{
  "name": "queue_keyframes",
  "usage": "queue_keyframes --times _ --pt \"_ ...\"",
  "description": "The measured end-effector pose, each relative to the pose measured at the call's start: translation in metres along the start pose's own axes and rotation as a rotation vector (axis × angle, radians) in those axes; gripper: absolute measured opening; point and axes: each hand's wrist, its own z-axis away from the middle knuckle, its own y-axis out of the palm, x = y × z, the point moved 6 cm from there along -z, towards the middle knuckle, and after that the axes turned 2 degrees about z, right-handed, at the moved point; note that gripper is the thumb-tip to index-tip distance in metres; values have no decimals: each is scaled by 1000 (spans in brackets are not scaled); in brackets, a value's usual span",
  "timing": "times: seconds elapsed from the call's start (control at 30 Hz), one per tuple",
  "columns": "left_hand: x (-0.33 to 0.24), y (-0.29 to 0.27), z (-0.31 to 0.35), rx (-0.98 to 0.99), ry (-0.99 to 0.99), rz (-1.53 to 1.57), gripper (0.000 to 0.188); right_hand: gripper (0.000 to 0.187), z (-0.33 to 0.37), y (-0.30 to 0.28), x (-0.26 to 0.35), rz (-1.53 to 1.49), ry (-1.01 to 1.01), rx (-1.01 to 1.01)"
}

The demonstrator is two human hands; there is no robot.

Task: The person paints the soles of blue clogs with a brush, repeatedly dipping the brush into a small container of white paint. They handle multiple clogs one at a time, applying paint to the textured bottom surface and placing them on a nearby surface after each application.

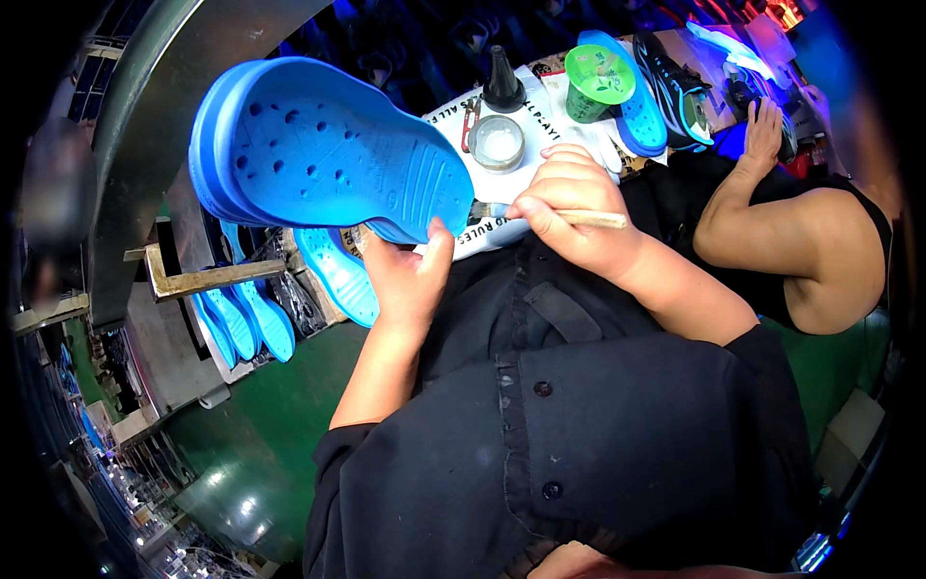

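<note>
A large blue shoe sole [328, 159] with round holes and a ridged heel part is tilted up in front of me. My left hand [410, 270] grips its near end, thumb on the upper face. In my right hand [579, 207] is a brush [588, 218] with a pale wooden handle, its bristle end close to the sole's heel edge; whether they touch I cannot tell. Just beyond my right hand stands a round glass jar [497, 144] with whitish contents. Behind the jar are a black cone-shaped nozzle [503, 82] and a green cup [597, 82].
More blue soles [253, 314] lie at the left, one blue sole [637, 116] behind the green cup. A black shoe [673, 92] stands beside it. At the right sits a co-worker [820, 232], one hand on a dark shoe. A curved metal frame [145, 125] rises at the left.
</note>
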Motion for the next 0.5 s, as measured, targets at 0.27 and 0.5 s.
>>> queue_keyframes --times 0.27,0.5 --pt "-2 -1 1 -37 -10 -46 24 18 -3 -1 2 -52 8 -35" --pt "2 -4 2 -14 95 -65 20 17 3 -4 -5 6 -1 -60"
